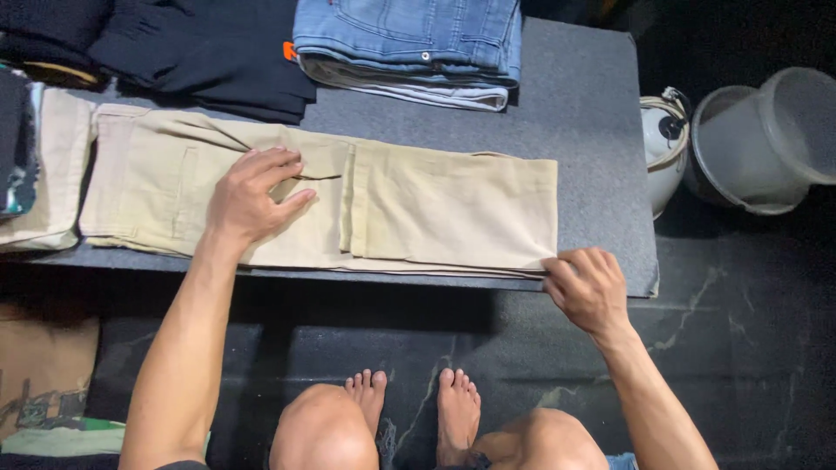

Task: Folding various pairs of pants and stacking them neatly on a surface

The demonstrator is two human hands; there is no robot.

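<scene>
Lots you can't see here. The dark folded clothes [174,43] and the folded light-blue denim jeans [409,43] both run off the top edge, so no telling how big either stack is. The pale cream cloth pile [48,165] is chopped by the left edge. The translucent grey plastic bucket [766,139] is cut on the right, and the white rounded appliance with a coiled cord [662,148] is half hidden behind the grey padded board [592,130]. Fingertips of the right hand [588,287] are tucked under the folded beige trousers [435,209]. The room beyond is too dark to read.
</scene>
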